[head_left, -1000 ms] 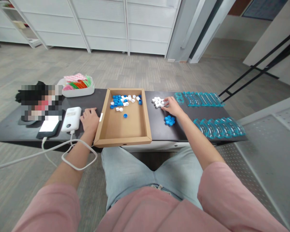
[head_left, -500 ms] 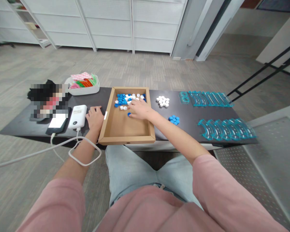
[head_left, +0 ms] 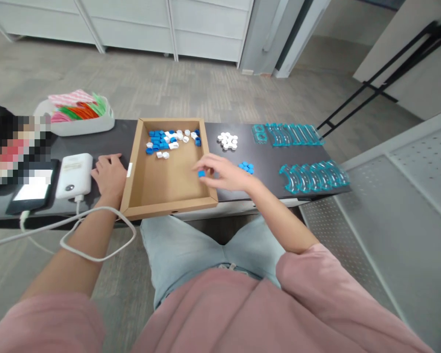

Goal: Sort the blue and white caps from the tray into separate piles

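Observation:
Between its thumb and fingers my right hand [head_left: 224, 171] pinches a small blue hexagonal piece [head_left: 201, 173], above the right side of a shallow cardboard tray [head_left: 171, 208]. Blue pieces [head_left: 156, 139] and white pieces [head_left: 163, 155] lie loose in the tray's far half. My left hand [head_left: 111, 175] rests flat on the dark table, fingers spread, between the tray's left wall and a white power bank [head_left: 74, 175]. To the right of the tray sit a cluster of white hexagonal pieces [head_left: 228, 141] and a cluster of blue hexagonal pieces [head_left: 246, 167], partly behind my right hand.
Clear teal-edged plastic parts stand in a back row [head_left: 292, 135] and a front row [head_left: 314, 176] at the right. A phone [head_left: 33, 186] lies at the left, its white cable [head_left: 95, 257] looping over my left forearm. A white basket [head_left: 83, 127] holds colourful strips.
My right hand has lifted from the loose pieces and come nearer the tray's right wall, with a blue piece in its fingers. The camera view has shifted right and down.

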`<state>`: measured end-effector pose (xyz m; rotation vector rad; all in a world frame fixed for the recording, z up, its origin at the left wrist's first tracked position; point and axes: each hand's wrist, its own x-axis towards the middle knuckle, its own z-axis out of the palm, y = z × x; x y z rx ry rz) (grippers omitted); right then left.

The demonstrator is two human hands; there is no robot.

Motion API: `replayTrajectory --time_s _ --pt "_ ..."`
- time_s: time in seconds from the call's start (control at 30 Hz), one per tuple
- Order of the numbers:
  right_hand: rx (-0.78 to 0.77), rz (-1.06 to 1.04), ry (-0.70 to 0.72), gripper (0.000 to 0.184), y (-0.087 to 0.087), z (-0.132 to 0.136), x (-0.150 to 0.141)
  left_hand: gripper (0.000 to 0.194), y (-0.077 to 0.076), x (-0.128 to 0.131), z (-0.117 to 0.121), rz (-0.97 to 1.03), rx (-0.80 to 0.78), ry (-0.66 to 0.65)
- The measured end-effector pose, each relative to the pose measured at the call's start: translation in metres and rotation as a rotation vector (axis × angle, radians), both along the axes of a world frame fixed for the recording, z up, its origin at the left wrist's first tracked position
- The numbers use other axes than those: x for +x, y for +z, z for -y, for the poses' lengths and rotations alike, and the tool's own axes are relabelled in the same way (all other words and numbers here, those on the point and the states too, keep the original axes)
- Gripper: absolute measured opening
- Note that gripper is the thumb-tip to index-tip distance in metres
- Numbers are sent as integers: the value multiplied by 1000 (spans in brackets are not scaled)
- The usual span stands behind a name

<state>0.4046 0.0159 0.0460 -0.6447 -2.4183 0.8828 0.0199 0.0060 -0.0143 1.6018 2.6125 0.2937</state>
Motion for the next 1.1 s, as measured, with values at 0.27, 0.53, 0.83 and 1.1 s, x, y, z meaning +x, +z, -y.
replayTrajectory --time_s 0.27,0.53,0.83,1.1 --pt "-69 -109 -883 30 -70 23 155 65 -10 -8 -4 11 68 9" --pt "-104 -107 -1002 33 -95 23 167 70 -1 -7 -7 51 3 48" --pt "-145 -152 -962 22 -89 26 163 72 5 2 -4 56 -6 46" --pt "3 61 -579 39 -38 47 133 62 5 3 2 22 -4 -8"
